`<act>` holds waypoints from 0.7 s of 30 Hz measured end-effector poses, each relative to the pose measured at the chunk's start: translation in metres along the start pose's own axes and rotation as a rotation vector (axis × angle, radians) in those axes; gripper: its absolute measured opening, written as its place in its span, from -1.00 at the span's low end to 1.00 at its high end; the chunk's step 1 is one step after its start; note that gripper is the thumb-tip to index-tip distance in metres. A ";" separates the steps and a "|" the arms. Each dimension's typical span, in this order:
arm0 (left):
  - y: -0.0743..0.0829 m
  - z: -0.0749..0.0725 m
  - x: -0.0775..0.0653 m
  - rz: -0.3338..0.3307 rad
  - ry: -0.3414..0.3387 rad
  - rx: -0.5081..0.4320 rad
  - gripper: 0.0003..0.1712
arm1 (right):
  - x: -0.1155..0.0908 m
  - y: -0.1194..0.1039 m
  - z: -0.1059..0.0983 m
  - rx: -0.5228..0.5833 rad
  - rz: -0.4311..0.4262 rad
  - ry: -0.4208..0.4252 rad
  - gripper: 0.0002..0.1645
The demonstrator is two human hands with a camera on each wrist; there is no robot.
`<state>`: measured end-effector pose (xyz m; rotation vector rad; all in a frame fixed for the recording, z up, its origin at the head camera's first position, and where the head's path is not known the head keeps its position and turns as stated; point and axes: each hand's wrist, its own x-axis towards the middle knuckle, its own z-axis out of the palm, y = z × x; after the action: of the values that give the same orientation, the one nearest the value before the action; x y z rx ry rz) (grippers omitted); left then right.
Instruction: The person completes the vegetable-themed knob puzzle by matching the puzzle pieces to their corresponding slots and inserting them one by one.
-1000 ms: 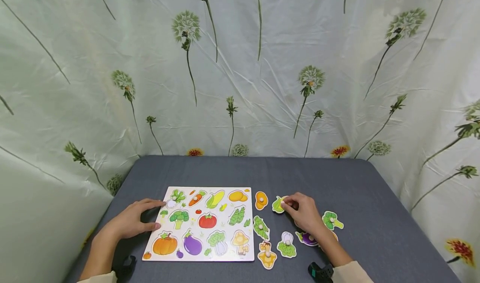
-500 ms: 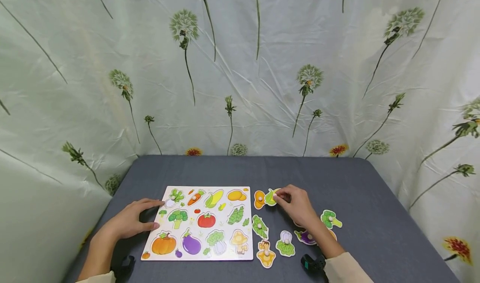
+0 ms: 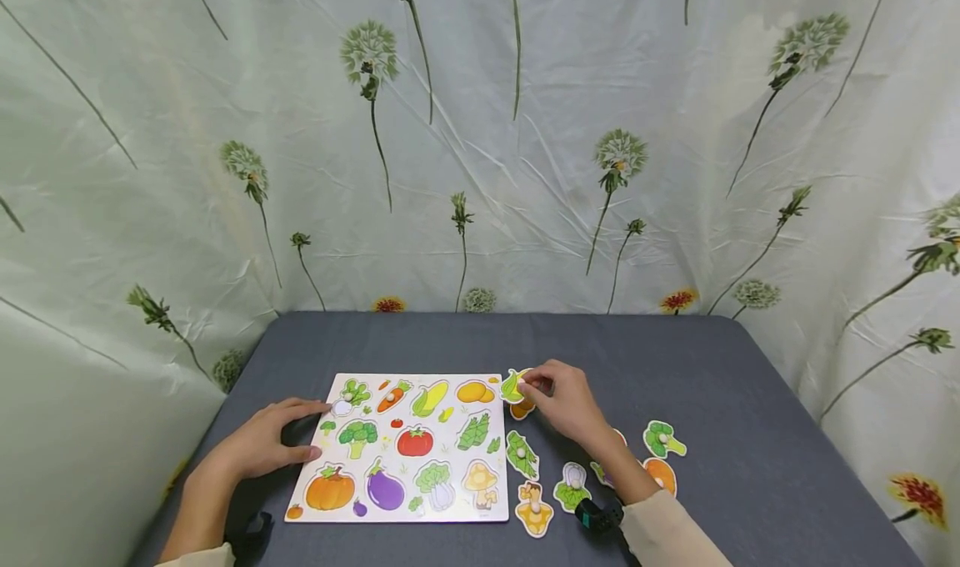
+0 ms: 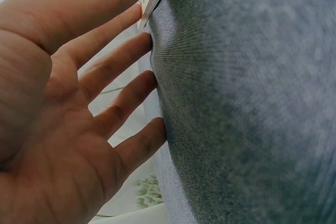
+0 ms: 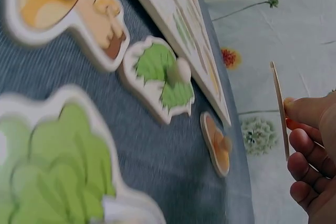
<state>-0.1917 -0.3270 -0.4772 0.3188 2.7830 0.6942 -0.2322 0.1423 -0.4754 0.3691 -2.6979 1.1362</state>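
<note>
My right hand (image 3: 564, 402) pinches a corn puzzle piece (image 3: 512, 386), held up over the right edge of the white vegetable puzzle board (image 3: 405, 467). It partly covers an orange-yellow potato-like piece (image 3: 521, 412) behind it. Seen from the right wrist, the corn piece (image 5: 280, 111) is edge-on, between thumb and fingers and raised off the table. My left hand (image 3: 262, 442) rests at the board's left edge, thumb and forefinger spread along it. In the left wrist view, the other fingers of that hand (image 4: 79, 129) extend to the table's cloth edge.
Right of the board lie knobbed pieces: a green leafy one (image 3: 522, 456), a mushroom (image 3: 534, 513), a cabbage (image 3: 572, 490), a broccoli (image 3: 663, 439) and an orange one (image 3: 661, 475). My right forearm partly hides others. A carrot piece (image 3: 392, 398) sits in the board.
My right hand has carried the corn piece leftward, from the right of the potato-like piece to the board's right edge. The left hand has stayed at the board.
</note>
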 end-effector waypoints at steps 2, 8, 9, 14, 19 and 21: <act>0.000 0.000 0.000 -0.001 0.000 0.000 -0.14 | 0.002 -0.004 0.003 0.019 -0.008 -0.006 -0.93; 0.000 0.000 0.001 -0.013 -0.007 -0.002 -0.14 | 0.007 -0.015 0.012 0.051 -0.028 -0.033 -0.93; 0.000 0.000 0.001 -0.015 -0.008 -0.001 -0.14 | 0.008 -0.016 0.014 0.051 -0.031 -0.035 -0.93; -0.001 0.001 0.001 -0.015 -0.001 0.005 -0.14 | 0.013 -0.024 0.022 0.062 -0.056 -0.039 -0.92; -0.001 0.002 0.001 -0.003 0.007 0.008 -0.15 | 0.018 -0.031 0.031 0.086 -0.078 -0.055 -0.90; 0.000 0.002 0.001 -0.004 0.007 0.008 -0.15 | 0.020 -0.033 0.035 0.085 -0.080 -0.065 -0.90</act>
<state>-0.1917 -0.3264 -0.4791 0.3129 2.7933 0.6841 -0.2440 0.0915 -0.4717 0.5317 -2.6690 1.2390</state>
